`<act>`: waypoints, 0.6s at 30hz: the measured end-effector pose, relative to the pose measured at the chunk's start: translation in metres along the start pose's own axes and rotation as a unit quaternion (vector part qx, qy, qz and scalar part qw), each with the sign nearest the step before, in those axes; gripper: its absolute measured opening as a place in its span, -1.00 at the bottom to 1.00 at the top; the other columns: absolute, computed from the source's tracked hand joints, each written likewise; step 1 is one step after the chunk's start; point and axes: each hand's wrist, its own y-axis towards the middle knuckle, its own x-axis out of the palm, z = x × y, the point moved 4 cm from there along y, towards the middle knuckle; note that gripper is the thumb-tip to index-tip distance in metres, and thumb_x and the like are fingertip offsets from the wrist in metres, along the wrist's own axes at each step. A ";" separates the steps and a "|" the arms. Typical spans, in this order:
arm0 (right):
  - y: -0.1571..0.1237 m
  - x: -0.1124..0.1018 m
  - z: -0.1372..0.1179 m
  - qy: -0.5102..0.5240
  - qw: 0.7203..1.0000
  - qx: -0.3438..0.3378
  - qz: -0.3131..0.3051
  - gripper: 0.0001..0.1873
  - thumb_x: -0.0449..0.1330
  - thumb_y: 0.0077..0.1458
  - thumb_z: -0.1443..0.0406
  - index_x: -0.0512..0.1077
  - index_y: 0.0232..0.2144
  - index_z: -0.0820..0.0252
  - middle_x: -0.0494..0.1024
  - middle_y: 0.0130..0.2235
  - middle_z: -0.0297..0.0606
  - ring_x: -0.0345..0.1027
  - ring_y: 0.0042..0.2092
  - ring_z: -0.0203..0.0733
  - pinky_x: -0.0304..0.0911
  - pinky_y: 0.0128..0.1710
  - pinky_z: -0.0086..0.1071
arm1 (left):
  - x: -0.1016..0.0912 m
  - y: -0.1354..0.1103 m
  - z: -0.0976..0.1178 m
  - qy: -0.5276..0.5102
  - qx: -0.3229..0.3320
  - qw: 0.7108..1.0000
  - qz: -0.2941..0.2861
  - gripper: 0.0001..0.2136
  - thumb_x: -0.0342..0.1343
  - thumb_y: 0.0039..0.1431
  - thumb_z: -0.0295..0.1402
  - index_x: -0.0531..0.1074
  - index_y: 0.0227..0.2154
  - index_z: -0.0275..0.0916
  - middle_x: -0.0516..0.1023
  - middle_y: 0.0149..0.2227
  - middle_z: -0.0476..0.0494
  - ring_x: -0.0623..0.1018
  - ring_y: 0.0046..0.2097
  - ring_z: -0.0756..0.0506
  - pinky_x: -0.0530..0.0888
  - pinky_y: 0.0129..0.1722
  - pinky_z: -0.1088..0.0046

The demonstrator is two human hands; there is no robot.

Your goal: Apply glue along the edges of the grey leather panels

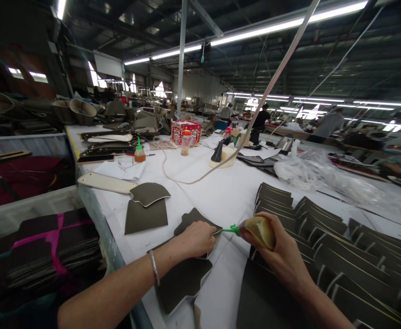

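Observation:
My right hand (284, 256) is wrapped round a squeeze bottle (257, 232) of amber liquid, tipped on its side. Its green nozzle points left, with the tip at the pale edge of a dark grey-green leather piece (194, 218). My left hand (198, 238) is closed on that piece near the same edge, its fingertips partly hidden. Under my left forearm lies another dark cut piece (183, 281) with a light edge. To the left, a curved dark piece (150, 193) overlaps a squarer one (146, 217).
Overlapping rows of dark pieces (344, 256) cover the table's right side. A second green-tipped bottle (139, 151), a red patterned box (195, 132) and clear plastic bags (303, 169) stand farther back. A hose (255, 121) crosses above the table. People work in the background.

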 end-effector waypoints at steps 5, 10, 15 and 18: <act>-0.002 -0.001 0.000 0.006 1.000 0.004 -0.001 -0.52 0.27 0.10 -0.02 0.27 -0.06 0.04 0.50 -0.20 -0.27 0.40 -0.25 -0.03 0.26 -0.23 -0.21 | 0.001 -0.002 0.001 0.005 0.001 1.000 0.007 -0.62 -0.13 0.15 -0.43 0.53 -0.09 -0.18 0.62 -0.17 -0.25 0.60 -0.12 -0.24 0.50 -0.14 0.28; -0.002 -0.001 0.005 0.041 0.999 0.015 -0.029 -0.51 0.26 0.09 -0.04 0.25 -0.06 0.04 0.52 -0.21 -0.29 0.41 -0.23 -0.01 0.27 -0.23 -0.22 | -0.001 -0.006 0.003 0.010 -0.003 1.000 0.011 -0.60 -0.14 0.16 -0.41 0.52 -0.05 -0.17 0.61 -0.17 -0.26 0.60 -0.14 -0.26 0.50 -0.18 0.26; -0.001 0.000 0.014 0.050 0.998 0.036 -0.010 -0.50 0.27 0.09 -0.03 0.24 -0.05 0.04 0.51 -0.21 -0.31 0.40 -0.22 -0.02 0.25 -0.22 -0.22 | -0.002 -0.011 0.004 0.023 -0.009 1.000 0.014 -0.60 -0.15 0.19 -0.40 0.47 0.01 -0.17 0.60 -0.17 -0.27 0.60 -0.16 -0.25 0.48 -0.19 0.28; -0.004 0.001 0.014 0.059 0.997 0.045 -0.027 -0.50 0.27 0.08 -0.04 0.26 -0.05 0.04 0.51 -0.23 -0.32 0.40 -0.23 -0.03 0.25 -0.23 -0.23 | -0.002 -0.012 0.005 0.027 -0.016 0.999 0.016 -0.63 -0.15 0.18 -0.41 0.49 -0.06 -0.19 0.59 -0.20 -0.26 0.60 -0.17 -0.24 0.48 -0.21 0.28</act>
